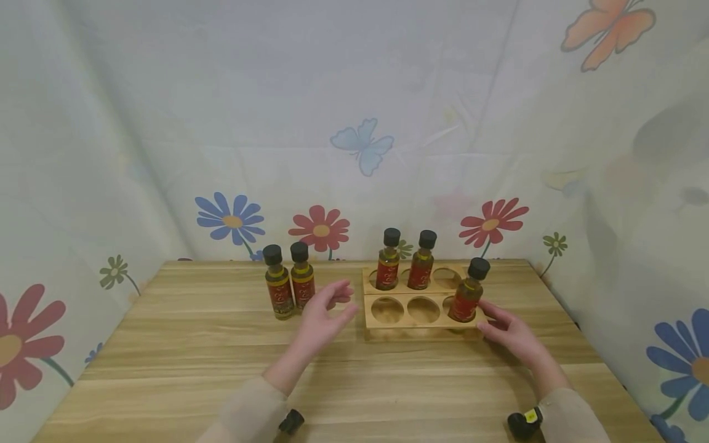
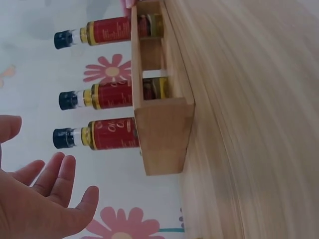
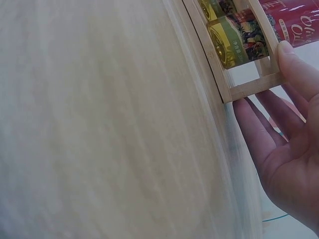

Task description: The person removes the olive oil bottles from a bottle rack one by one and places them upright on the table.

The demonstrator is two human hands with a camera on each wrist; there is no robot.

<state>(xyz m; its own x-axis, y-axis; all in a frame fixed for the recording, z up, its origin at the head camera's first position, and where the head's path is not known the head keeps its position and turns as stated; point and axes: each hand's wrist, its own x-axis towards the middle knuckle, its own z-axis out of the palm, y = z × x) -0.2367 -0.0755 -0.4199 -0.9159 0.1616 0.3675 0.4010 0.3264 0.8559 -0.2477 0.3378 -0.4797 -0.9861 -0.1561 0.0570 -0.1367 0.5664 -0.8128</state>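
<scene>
A wooden bottle rack with round holes stands right of centre on the table. Two olive oil bottles with black caps and red labels sit in its back row. Another olive oil bottle fills the front-right hole. At the rack's right end my right hand holds it, the thumb on the top board and the fingers against the side. My left hand, empty with relaxed fingers, hovers left of the rack. Beyond it stand two more bottles, the right one partly hidden by that hand.
The wood-grain table ends at a white cloth backdrop printed with flowers and butterflies, which also hangs along both sides. Each sleeve has a black wrist device near its cuff.
</scene>
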